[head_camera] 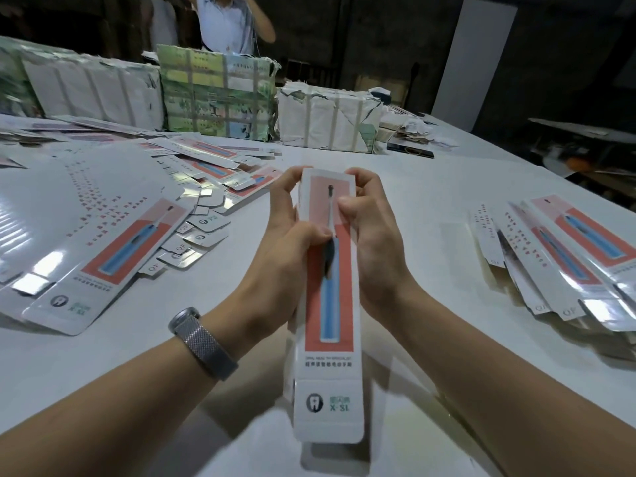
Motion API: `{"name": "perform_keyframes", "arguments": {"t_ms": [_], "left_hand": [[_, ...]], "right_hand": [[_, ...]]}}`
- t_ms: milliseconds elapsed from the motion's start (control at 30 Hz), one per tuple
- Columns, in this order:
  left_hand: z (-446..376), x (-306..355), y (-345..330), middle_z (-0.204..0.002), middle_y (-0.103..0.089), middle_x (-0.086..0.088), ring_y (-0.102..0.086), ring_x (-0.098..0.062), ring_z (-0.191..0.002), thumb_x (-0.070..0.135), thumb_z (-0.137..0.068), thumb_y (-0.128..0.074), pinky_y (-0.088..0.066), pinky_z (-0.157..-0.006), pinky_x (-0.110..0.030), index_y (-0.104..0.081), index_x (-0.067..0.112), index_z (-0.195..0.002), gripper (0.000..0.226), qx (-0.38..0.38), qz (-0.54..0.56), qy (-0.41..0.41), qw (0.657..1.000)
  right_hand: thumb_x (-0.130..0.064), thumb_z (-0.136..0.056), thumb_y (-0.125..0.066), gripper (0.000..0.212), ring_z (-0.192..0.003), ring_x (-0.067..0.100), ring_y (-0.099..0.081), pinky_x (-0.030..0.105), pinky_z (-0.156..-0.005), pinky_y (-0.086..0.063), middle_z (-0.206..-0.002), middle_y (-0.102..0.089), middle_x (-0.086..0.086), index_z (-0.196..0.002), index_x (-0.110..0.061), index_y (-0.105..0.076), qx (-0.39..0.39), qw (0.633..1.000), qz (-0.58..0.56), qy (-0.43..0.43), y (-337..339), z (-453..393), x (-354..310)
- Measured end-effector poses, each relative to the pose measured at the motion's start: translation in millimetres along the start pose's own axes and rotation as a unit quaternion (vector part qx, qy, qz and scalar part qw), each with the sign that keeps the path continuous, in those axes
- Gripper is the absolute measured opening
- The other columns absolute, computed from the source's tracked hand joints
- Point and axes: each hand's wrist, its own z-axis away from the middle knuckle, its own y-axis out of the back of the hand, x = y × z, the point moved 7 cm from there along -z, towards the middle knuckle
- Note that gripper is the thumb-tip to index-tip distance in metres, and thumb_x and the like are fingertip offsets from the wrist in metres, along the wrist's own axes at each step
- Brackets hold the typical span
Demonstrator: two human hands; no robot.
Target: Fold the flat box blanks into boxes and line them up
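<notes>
While both hands grip its long edges, the box [328,304] hangs above the table [430,187]. Left hand [292,232] and right hand [370,235] pinch its far half. Flat blanks [113,242] lie leftward, folded boxes [564,256] rightward.

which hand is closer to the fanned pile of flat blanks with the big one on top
Left. The left hand grips the held box on the side facing that pile; the right hand grips its far side.

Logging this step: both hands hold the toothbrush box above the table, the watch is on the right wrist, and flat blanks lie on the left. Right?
One slip: the head view shows the watch on the left wrist, not the right. Both the left hand and right hand do hold the toothbrush box, and flat blanks lie on the left.
</notes>
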Motion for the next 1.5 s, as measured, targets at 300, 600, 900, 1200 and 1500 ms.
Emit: {"name": "perform_keyframes", "arguments": {"t_ms": [300, 600, 900, 1200, 1500], "left_hand": [[2, 5, -8, -0.088, -0.072, 0.014, -0.067, -0.006, -0.068, 0.014, -0.078, -0.042, -0.053, -0.059, -0.02, -0.037, 0.037, -0.124, 0.052, -0.031, 0.003, 0.019, 0.999], [6, -6, -8, -0.074, -0.072, 0.007, -0.066, -0.012, -0.056, 0.024, -0.08, -0.045, -0.054, -0.054, -0.023, -0.029, 0.06, -0.131, 0.064, -0.033, 0.008, 0.083, 0.996], [6, -10, -9, -0.083, -0.071, 0.015, -0.069, -0.011, -0.063, 0.026, -0.08, -0.048, -0.055, -0.058, -0.021, -0.024, 0.055, -0.139, 0.07, -0.065, -0.058, 0.061, 0.994], [5, -9, -7, -0.089, -0.07, 0.012, -0.07, -0.014, -0.067, 0.033, -0.078, -0.053, -0.056, -0.062, -0.022, -0.024, 0.059, -0.139, 0.073, -0.07, -0.071, 0.057, 0.993], [5, -7, -8, -0.099, -0.07, 0.009, -0.07, -0.02, -0.072, 0.043, -0.068, -0.056, -0.057, -0.065, -0.025, -0.03, 0.066, -0.135, 0.076, -0.109, -0.072, 0.059, 0.99]], "right_hand": [[-0.016, -0.075, -0.052, 0.028, -0.085, 0.021, -0.062, 0.042, -0.079, -0.055, -0.089, -0.061, -0.005, -0.101, -0.023, -0.046, 0.036, 0.998, -0.048, 0.011, 10, -4, -5], [-0.018, -0.076, -0.053, 0.012, -0.078, 0.021, -0.054, 0.038, -0.075, -0.043, -0.075, -0.061, -0.003, -0.083, -0.015, -0.061, 0.036, 0.997, -0.065, -0.019, 18, -13, -5], [-0.016, -0.075, -0.049, 0.024, -0.071, 0.011, -0.06, 0.031, -0.069, -0.049, -0.074, -0.066, -0.004, -0.08, -0.017, -0.073, -0.053, 0.992, -0.057, -0.095, 19, -19, -5], [0.007, -0.089, -0.045, 0.035, -0.07, 0.012, -0.063, 0.027, -0.069, -0.055, -0.078, -0.072, 0.002, -0.078, -0.009, -0.075, 0.019, 0.997, -0.052, -0.057, 22, -20, -8], [-0.015, -0.074, -0.053, 0.025, -0.066, 0.017, -0.058, 0.036, -0.063, -0.046, -0.075, -0.07, -0.002, -0.064, -0.018, -0.075, 0.061, 0.995, 0.05, -0.057, 32, -19, -14]]}}
